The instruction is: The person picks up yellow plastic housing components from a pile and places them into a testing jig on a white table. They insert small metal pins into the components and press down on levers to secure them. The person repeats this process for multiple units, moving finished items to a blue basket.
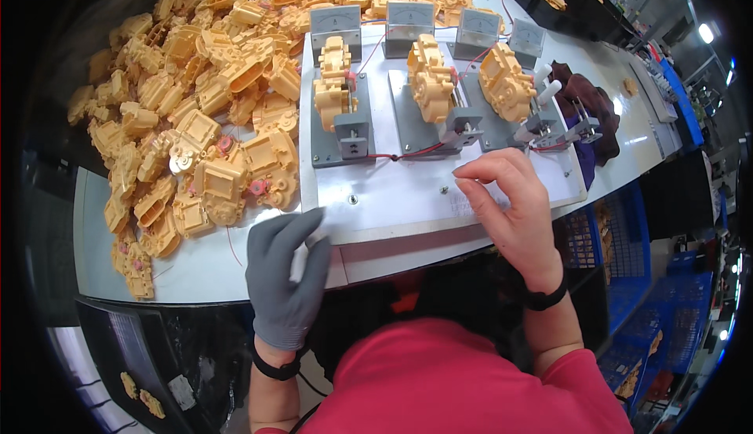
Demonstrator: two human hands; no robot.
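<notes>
Gearbox housings [430, 81], seemingly light, stiff plastic best pinched by the sides, sat in grey fixtures [328, 150] on the white board [408, 214], right hand [516, 210] over its front, thumb and forefinger nearly meeting on nothing visible, left gloved hand [281, 273] half-curled at its near-left corner, hold unclear.

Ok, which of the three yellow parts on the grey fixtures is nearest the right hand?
The rightmost yellow part, by the white pegs. It sits directly beyond the right hand; the middle part and left part lie farther left.
</notes>
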